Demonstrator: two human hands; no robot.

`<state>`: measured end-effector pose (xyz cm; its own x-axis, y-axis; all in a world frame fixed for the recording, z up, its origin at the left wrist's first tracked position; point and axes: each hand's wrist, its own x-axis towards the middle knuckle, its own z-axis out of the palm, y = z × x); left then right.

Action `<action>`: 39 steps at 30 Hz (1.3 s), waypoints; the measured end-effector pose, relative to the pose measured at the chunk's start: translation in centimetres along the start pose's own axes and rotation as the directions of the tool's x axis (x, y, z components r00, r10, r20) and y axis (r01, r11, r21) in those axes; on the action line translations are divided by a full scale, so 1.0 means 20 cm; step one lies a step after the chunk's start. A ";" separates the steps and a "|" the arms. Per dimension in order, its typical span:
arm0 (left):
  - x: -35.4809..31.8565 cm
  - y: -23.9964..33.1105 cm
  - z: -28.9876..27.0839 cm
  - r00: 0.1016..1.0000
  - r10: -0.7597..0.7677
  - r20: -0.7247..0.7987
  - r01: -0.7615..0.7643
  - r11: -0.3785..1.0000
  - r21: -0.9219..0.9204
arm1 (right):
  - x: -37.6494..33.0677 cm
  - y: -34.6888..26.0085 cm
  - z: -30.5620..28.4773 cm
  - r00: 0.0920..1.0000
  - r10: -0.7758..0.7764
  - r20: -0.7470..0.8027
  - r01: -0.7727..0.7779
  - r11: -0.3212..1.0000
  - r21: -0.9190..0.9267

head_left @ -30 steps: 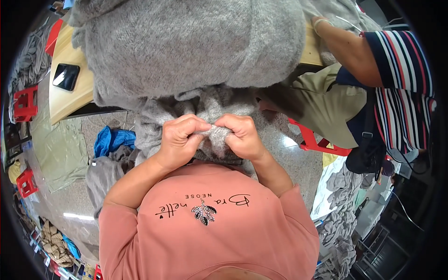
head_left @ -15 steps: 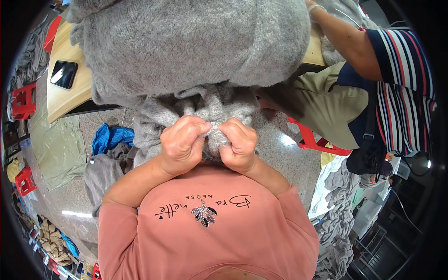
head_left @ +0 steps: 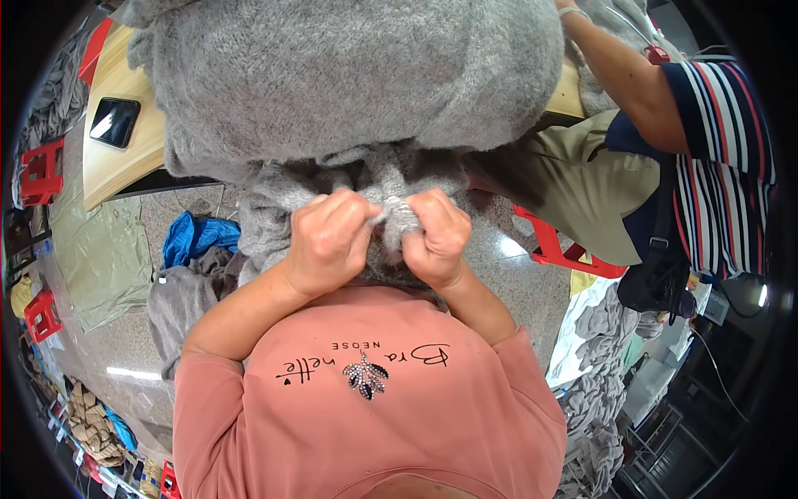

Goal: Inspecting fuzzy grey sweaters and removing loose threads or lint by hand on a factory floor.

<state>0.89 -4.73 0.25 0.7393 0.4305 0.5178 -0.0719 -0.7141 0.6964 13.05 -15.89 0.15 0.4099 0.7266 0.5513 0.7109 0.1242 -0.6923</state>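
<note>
Gripping a bunched fold of grey knit, the left hand [head_left: 328, 241] is curled into a loose fist with the thumb and fingertips pinched on the cloth. Close beside it, the right hand [head_left: 434, 237] is closed the same way on the same fold, knuckles up, so that a short roll of fabric stands between the two fists. That fold belongs to a grey sweater [head_left: 357, 83], whose big fuzzy body lies spread over the edge of a pale wooden table [head_left: 108, 170] and hangs down toward the person's chest.

It looks soft, limp and light, with a fluffy nap that should give some grip; it will likely sag and stretch wherever it is not held, so a hem or a gathered edge, taken in a full pinch, seems the surest hold.

A dark phone [head_left: 114, 121] lies on the table to the left. Blue cloth [head_left: 193, 237] and more grey knitwear sit on the floor below. A co-worker in a striped shirt [head_left: 723, 158] sits at right, one arm reaching over the table, beside a red stool [head_left: 565, 249].
</note>
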 end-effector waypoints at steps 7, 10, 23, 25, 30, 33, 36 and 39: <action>-0.04 -0.15 -0.08 0.929 -0.360 0.083 0.365 0.929 -0.054 | -0.06 0.19 -0.19 0.938 0.339 0.068 -0.333 0.939 -0.088; -0.03 -0.10 -0.07 0.832 -0.526 0.176 0.554 0.806 -0.210 | -0.04 0.16 -0.24 0.788 0.459 0.409 -0.290 0.864 -0.411; 0.03 0.05 -0.05 0.783 -0.527 0.331 0.620 0.702 -0.350 | 0.04 -0.02 -0.03 0.958 0.040 0.284 -0.110 0.966 0.235; 0.02 0.05 -0.04 0.759 -0.534 0.372 0.647 0.682 -0.340 | 0.02 0.00 -0.02 0.968 0.086 0.237 -0.136 0.969 0.206; 0.02 0.03 -0.01 0.592 -0.577 0.563 0.806 0.421 -0.417 | -0.03 0.00 0.04 0.985 -0.010 0.170 -0.013 0.991 0.134; 0.04 0.03 -0.02 0.557 -0.558 0.615 0.830 0.334 -0.447 | -0.03 0.02 0.02 0.980 0.143 0.139 -0.176 0.946 0.272; 0.05 0.02 -0.02 0.598 -0.570 0.564 0.789 0.296 -0.538 | -0.02 0.03 0.00 0.948 0.247 0.199 -0.302 0.895 0.328; 0.02 -0.02 -0.03 0.596 -0.615 0.516 0.777 0.278 -0.565 | 0.02 0.05 -0.05 0.995 0.007 0.103 -0.016 0.996 0.084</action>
<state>0.80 -3.91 0.45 0.8305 0.4107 -0.3764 0.1760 0.4477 0.8767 14.53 -16.21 0.03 0.3536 0.7935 0.4953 0.6538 0.1690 -0.7375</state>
